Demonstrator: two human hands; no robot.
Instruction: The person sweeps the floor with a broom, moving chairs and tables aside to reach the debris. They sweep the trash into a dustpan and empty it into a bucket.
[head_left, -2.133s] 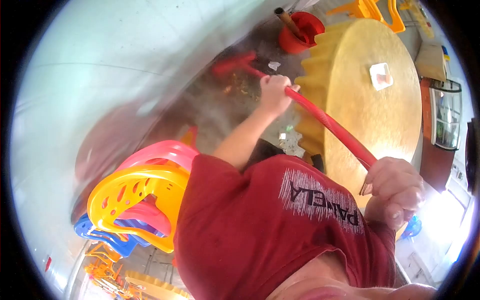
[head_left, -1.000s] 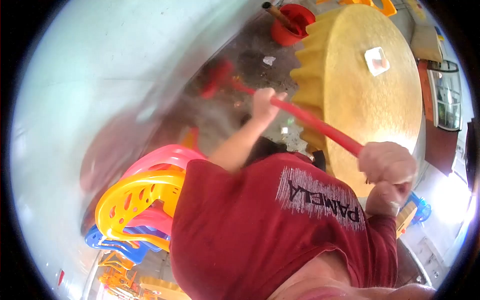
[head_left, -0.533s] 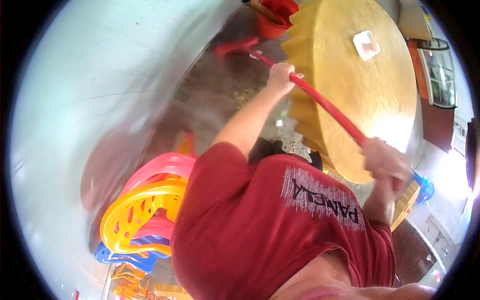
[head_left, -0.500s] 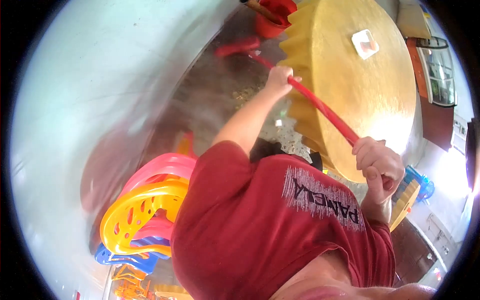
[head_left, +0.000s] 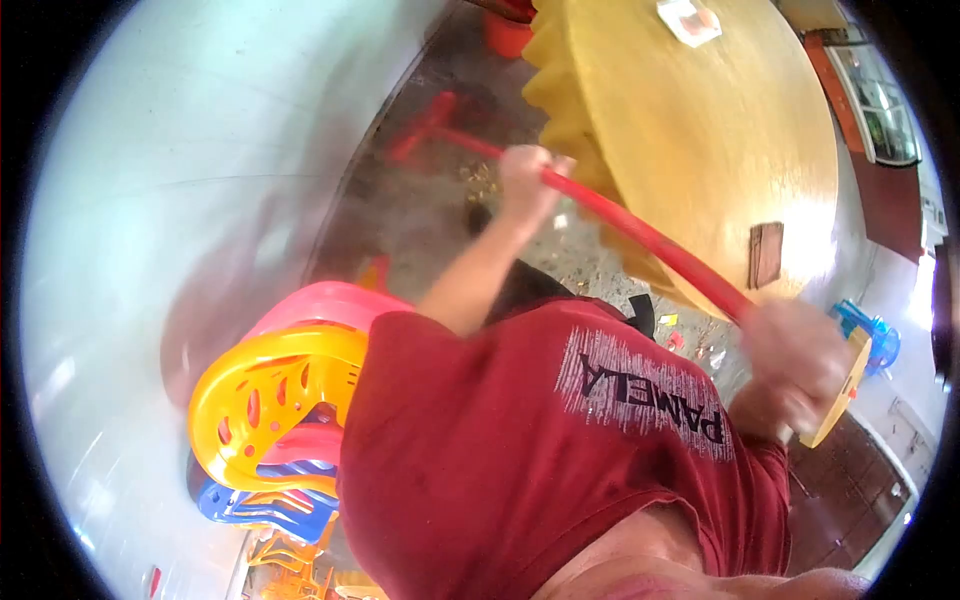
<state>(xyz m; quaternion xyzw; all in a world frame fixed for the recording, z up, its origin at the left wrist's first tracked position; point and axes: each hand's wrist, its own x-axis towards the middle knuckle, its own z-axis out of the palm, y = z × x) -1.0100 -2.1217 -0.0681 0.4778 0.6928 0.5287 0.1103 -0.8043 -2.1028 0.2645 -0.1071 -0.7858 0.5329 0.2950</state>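
- Left hand (head_left: 528, 185) and right hand (head_left: 798, 350) both wrapped round the broom (head_left: 650, 240), head near the wall (head_left: 200, 120)!
- Swing too wide, and it could knock the chairs (head_left: 262, 365) or clip the worktop (head_left: 715, 145).

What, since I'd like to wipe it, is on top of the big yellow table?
A white container and a brown rectangular item. Whatever lies behind the red handle is hidden.

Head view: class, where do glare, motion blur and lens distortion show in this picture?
In the head view, glare washes out the right side of the yellow table; in the same head view, the right hand is motion-blurred, while the shirt lettering stays fairly crisp; the head view's wide lens leaves rounded, black corners.
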